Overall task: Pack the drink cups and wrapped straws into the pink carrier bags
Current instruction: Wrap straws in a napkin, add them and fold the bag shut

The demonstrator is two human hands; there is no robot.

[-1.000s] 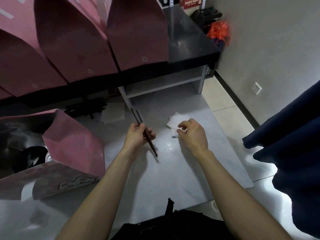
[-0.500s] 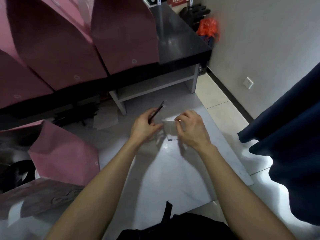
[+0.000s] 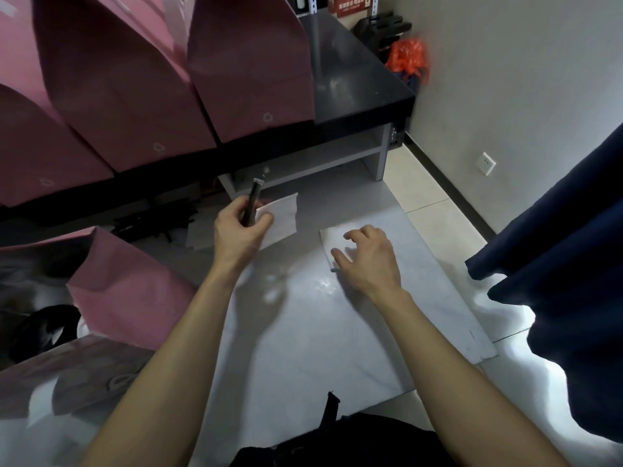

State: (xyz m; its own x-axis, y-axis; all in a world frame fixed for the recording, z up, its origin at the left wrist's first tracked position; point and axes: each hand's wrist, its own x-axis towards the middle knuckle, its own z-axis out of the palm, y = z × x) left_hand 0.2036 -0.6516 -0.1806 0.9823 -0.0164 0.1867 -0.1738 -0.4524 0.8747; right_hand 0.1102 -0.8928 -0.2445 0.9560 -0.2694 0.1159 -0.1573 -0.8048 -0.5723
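Gripping dark wrapped straws (image 3: pixel 252 205) upright with a white napkin (image 3: pixel 281 215), the left hand (image 3: pixel 241 230) sits nearer the open pink carrier bag (image 3: pixel 128 284); the right hand (image 3: pixel 369 257) rests loose-fingered on flat white napkins (image 3: pixel 328 237).

— What did the left hand (image 3: pixel 241 230) hold at centre frame?
— It gripped dark wrapped straws (image 3: pixel 252 203) and a white napkin (image 3: pixel 279 219).
— And the right hand (image 3: pixel 369 256)?
— Its spread fingers rested on a second napkin (image 3: pixel 328 235) on the pale board (image 3: pixel 303 332). Pink carrier bags (image 3: pixel 249 65) lined the black counter (image 3: pixel 357 79) at upper left.
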